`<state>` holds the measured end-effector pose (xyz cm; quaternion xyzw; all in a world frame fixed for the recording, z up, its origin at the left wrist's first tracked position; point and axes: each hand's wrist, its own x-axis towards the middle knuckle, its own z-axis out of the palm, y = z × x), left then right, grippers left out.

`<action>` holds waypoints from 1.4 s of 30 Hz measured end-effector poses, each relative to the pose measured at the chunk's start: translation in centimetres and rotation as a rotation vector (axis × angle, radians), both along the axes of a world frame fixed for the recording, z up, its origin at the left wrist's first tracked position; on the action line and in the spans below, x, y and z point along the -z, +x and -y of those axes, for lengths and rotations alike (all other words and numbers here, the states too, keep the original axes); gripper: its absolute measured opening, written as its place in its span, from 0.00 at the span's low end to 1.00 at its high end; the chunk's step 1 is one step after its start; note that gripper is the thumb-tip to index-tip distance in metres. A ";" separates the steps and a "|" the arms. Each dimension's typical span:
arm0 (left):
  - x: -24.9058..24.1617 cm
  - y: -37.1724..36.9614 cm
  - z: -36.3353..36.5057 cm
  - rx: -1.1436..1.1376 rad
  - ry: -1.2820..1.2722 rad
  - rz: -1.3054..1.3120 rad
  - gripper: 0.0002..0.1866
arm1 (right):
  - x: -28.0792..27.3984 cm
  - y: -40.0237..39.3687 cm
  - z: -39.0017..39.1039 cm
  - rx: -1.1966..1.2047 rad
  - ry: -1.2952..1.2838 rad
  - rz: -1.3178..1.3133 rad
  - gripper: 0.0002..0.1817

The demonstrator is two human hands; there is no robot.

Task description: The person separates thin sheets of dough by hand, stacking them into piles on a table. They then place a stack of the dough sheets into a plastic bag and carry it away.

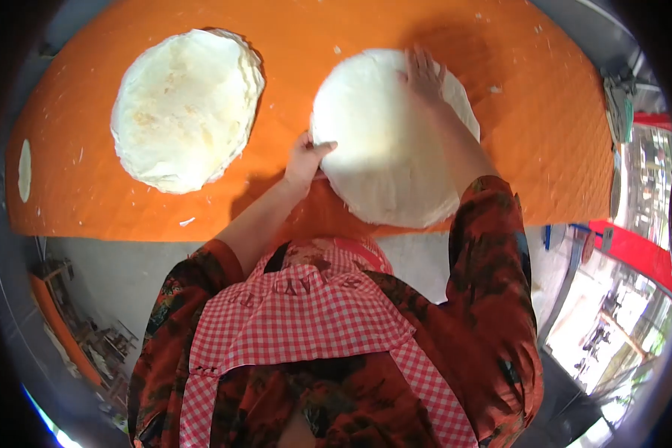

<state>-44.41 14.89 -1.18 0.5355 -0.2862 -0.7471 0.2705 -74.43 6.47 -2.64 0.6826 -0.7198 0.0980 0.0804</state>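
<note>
Left hand (306,158) pinches pale round stack (384,160), upper centre-right of frame, by left rim, probably steadying it; right hand (425,78) spread on its upper edge.

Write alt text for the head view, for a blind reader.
A person's left hand holds the left edge of a large pale disc, with the open right hand at its far edge. A layered pale stack sits to the disc's left on the orange cloth.
</note>
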 end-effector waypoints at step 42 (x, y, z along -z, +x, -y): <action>0.4 1.5 0.5 0.249 -0.049 -0.061 0.29 | -2.9 7.3 -25.2 1.276 -0.087 0.760 0.18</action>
